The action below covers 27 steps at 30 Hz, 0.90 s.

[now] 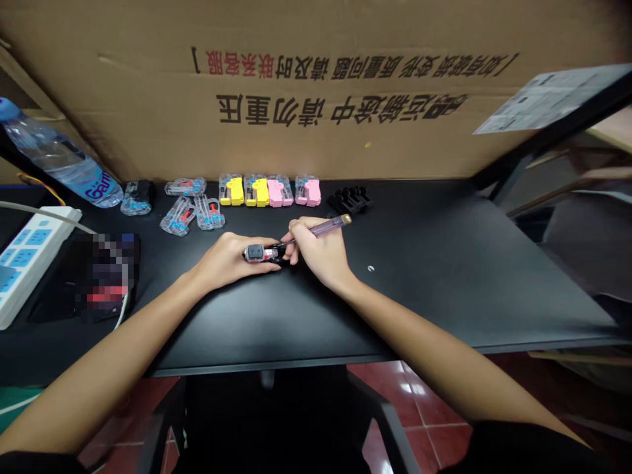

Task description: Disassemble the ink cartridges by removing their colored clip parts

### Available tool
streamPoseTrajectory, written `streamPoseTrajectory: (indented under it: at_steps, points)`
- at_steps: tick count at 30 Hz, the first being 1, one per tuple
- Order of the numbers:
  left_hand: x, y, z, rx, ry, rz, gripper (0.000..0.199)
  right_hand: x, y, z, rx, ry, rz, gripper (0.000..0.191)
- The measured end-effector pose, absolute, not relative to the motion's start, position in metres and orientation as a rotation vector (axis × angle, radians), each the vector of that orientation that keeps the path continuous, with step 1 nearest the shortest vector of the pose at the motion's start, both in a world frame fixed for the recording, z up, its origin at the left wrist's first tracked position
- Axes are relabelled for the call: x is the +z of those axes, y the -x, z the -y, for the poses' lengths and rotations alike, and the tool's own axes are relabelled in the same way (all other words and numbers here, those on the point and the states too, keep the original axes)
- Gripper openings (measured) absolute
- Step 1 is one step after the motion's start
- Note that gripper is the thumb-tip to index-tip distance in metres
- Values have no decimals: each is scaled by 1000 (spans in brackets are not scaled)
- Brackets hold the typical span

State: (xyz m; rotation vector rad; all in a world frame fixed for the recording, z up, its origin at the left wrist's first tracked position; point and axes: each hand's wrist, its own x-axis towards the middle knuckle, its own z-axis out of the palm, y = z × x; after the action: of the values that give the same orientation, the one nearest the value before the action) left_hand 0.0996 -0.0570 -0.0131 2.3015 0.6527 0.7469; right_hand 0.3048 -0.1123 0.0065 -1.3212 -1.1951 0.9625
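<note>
Near the middle of the black table [296, 316], my left hand [234, 260] is closed around a small clear-and-black part [257, 253] with some red inside. My right hand [318, 250] grips a screwdriver [328, 227] with a translucent purple handle, its shaft pointing left toward that part. The fingertips of both hands almost meet at the part's right end, where the exact contact is hidden. Behind the hands stand yellow-and-clear parts [237, 191] and pink-and-clear parts [309, 191]. Several clear parts with red and blue [210, 212] lie to their left.
Black pieces [351, 199] lie right of the pink parts. A tiny white ring [370, 268] rests right of my right hand. At the left are a water bottle [64, 155], a power strip [37, 250] and a white cable. A large cardboard box [296, 151] stands behind the table.
</note>
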Motion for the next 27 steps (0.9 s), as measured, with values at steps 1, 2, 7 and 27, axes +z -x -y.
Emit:
streamPoseTrajectory:
  at_steps: [1, 2, 7, 27]
  points:
    - [-13, -100, 57, 750, -2303, -655, 46, 6, -305, 112, 948, 1319, 1203, 36]
    - [-13, -100, 57, 750, -2304, -653, 46, 5, -306, 113, 932, 1313, 1217, 37]
    - [-13, -98, 54, 725, -2287, -639, 46, 3, -314, 111, 925, 1255, 1386, 43]
    - [-14, -99, 53, 731, -2195, -612, 46, 5, -319, 110, 921, 1221, 1495, 45]
